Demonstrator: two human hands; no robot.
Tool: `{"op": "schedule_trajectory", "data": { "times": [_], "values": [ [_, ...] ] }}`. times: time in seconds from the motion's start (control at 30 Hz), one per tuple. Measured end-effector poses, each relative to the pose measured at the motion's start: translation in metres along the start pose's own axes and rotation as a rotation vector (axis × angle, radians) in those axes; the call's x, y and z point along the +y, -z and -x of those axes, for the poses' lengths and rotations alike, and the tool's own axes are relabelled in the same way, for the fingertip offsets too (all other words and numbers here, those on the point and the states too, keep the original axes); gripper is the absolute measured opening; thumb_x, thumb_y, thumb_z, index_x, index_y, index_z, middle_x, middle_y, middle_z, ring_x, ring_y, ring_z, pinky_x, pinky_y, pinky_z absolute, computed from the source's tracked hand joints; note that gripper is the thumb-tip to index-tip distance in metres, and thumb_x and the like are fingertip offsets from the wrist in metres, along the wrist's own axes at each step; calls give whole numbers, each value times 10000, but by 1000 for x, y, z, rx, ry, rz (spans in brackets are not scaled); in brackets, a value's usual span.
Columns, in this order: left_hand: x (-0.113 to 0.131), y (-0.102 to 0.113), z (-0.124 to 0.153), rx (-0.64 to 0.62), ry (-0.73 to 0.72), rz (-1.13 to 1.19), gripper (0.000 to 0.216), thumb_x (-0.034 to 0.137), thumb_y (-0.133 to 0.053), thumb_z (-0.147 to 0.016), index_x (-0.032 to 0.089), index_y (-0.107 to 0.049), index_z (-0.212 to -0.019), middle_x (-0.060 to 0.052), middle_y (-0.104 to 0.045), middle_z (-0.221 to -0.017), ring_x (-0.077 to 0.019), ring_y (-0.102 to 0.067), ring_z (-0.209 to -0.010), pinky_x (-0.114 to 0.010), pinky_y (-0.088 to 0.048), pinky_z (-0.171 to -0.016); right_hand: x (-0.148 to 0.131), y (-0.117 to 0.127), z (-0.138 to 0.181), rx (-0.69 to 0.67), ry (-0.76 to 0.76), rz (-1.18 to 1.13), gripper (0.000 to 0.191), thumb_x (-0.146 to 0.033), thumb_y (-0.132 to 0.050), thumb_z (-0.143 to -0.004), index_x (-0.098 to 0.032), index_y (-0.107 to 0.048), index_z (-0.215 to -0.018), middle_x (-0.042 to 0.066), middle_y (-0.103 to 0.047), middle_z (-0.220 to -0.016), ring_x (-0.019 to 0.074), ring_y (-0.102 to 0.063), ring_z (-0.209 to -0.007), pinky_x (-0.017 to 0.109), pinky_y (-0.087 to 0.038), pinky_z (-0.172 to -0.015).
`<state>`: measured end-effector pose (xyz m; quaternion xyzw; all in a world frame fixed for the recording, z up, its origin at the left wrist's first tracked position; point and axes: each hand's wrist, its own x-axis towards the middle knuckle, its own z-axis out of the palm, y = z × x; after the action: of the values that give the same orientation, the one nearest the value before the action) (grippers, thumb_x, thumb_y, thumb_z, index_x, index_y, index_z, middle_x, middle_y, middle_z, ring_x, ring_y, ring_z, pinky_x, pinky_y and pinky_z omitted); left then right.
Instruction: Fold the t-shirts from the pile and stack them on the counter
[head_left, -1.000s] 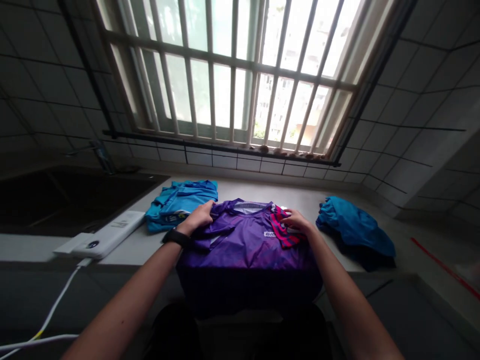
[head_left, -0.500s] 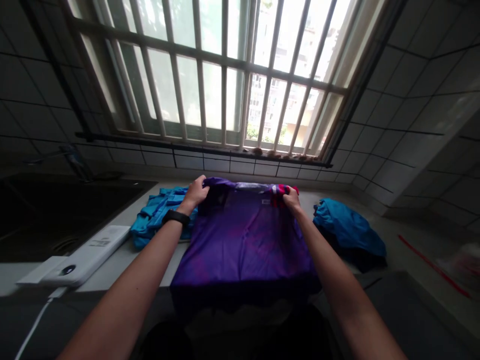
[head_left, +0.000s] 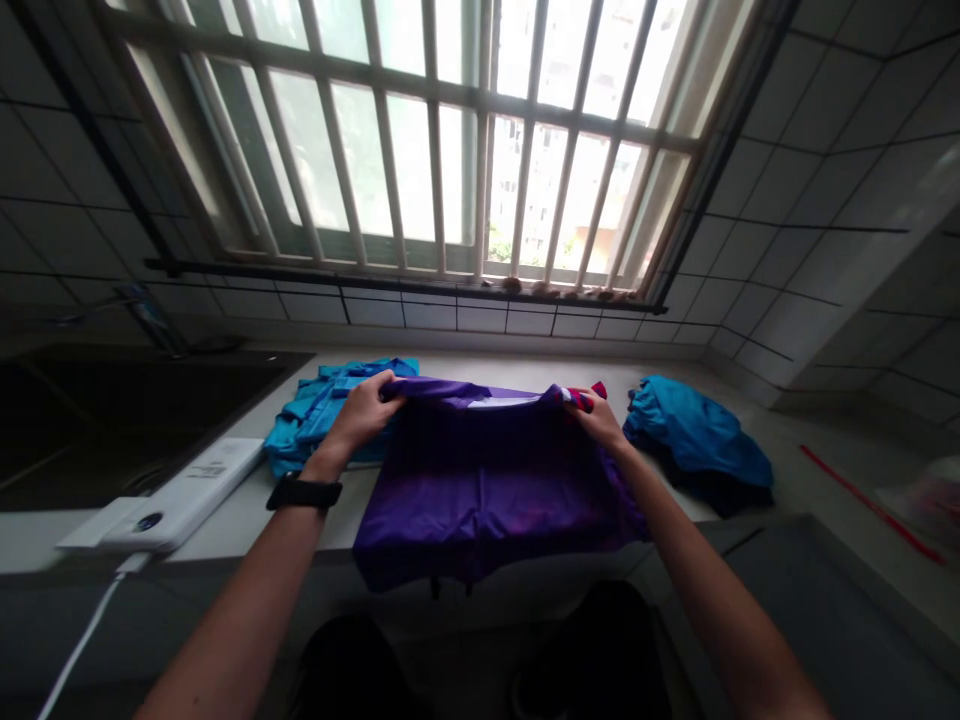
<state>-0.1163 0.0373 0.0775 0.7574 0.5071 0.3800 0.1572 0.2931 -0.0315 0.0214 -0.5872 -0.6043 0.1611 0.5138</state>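
A purple shirt (head_left: 487,500) is stretched between my two hands over the counter, its lower part hanging past the front edge. My left hand (head_left: 367,410), with a dark band on the wrist, grips the shirt's far left corner. My right hand (head_left: 596,415) pinches the far right corner, where a red and white patch shows. A folded stack of blue clothes (head_left: 311,410) lies just beyond my left hand. To the right of the shirt sits a bundled blue and dark garment (head_left: 694,435).
A dark sink (head_left: 112,420) with a tap (head_left: 150,320) is at the left. A white power strip (head_left: 187,495) with a cable lies on the counter (head_left: 225,550) beside it. A red strip (head_left: 870,505) is at the right. Behind stands a barred window (head_left: 427,150).
The shirt's far edge has come nearer me and its lower hem has risen slightly. Both hands have moved a little toward me, the left also leftward. The view has shifted slightly.
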Motion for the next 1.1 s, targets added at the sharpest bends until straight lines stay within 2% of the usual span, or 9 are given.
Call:
{"op": "schedule_trajectory", "data": {
  "times": [0.1, 0.23, 0.37, 0.47, 0.67, 0.77, 0.9, 1.0, 1.1],
  "values": [
    [0, 11, 38, 65, 13, 62, 268, 482, -610, -748, 227, -574, -824, -33, -742, -914, -239, -673, -897, -308, -532, -818, -9, 19, 37, -15, 126, -74, 443, -621, -748, -794, -221, -779, -980, 124, -710, -1306, 327, -632, -1265, 472, -483, -1123],
    [-14, 14, 98, -29, -4, 151, 276, 509, -618, -759, 237, -595, -800, -74, -783, -1176, -273, -701, -1074, -335, -534, -956, -5, 41, 98, -279, 179, -49, 225, -432, -706, -868, -217, -731, -810, 127, -668, -1401, 308, -651, -1246, 457, -502, -1089],
    [-28, 7, 128, -180, 87, 3, 189, 404, -584, -690, 228, -640, -727, -67, -805, -1058, -260, -732, -951, -287, -546, -829, 6, 47, 127, -419, 124, 62, 197, -233, -643, -835, -223, -566, -654, 124, -659, -1420, 275, -655, -1245, 447, -485, -1095],
    [-30, 6, 129, -162, 119, -54, 242, 396, -542, -678, 230, -696, -767, -52, -807, -993, -252, -738, -904, -266, -536, -776, 11, 44, 127, -443, 139, 106, 113, -130, -583, -748, -230, -550, -708, 123, -633, -1449, 268, -617, -1309, 438, -471, -1105],
    [-26, 14, 131, -159, 88, -63, 293, 387, -529, -633, 224, -688, -818, -56, -799, -944, -256, -731, -893, -270, -523, -775, 13, 49, 127, -338, 143, 209, 138, -148, -582, -764, -221, -628, -872, 132, -627, -1404, 267, -629, -1261, 428, -491, -1072],
    [-26, 20, 137, -207, 59, -123, 242, 344, -502, -575, 237, -632, -749, -37, -774, -847, -245, -711, -820, -275, -517, -747, 9, 64, 131, -301, 148, 303, 282, -124, -563, -754, -220, -687, -989, 106, -675, -1251, 252, -666, -1141, 391, -519, -1022],
    [-17, 32, 145, -313, 24, -232, 257, 307, -473, -626, 253, -669, -783, -21, -761, -823, -230, -689, -729, -300, -505, -705, 0, 85, 132, -235, 92, 457, 451, -91, -501, -734, -243, -728, -1092, 70, -695, -1214, 248, -680, -1071, 356, -536, -971],
    [-1, 34, 146, -144, 42, -423, 224, 279, -466, -739, 253, -682, -790, -55, -757, -824, -264, -688, -734, -357, -506, -727, -6, 83, 127, -38, 22, 576, 429, -92, -460, -759, -236, -761, -1030, 84, -710, -1136, 263, -675, -1054, 374, -535, -989],
    [16, 18, 136, 8, -22, -471, 315, 268, -444, -838, 240, -732, -962, -96, -771, -965, -284, -707, -844, -386, -534, -807, -9, 62, 122, 67, 34, 687, 482, -132, -485, -820, -205, -735, -1225, 128, -651, -1357, 297, -599, -1271, 418, -481, -1106]
  ]
}}
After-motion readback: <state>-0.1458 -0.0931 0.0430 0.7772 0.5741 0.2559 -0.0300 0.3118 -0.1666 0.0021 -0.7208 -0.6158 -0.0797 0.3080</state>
